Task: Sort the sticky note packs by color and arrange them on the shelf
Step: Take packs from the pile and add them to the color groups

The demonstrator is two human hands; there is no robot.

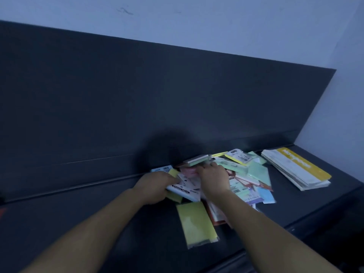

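Note:
A jumbled pile of sticky note packs [242, 174] in green, yellow, pink and blue lies on a dark shelf [98, 223] against its back panel. My left hand [155, 187] grips a white-labelled pack marked "STICKY NOTE" [184, 191] at the pile's left edge, with a yellow pack under it. My right hand [213, 179] reaches into the middle of the pile, fingers curled over a pink pack [188, 171]; whether it holds the pack is unclear. A long yellow pack [196, 223] lies alone in front of the pile.
A stack of flat packets with a yellow band [297, 170] lies at the right end of the shelf. The tall dark back panel [137, 95] rises behind the pile. A pale wall [334, 119] closes off the right side. The scene is dim.

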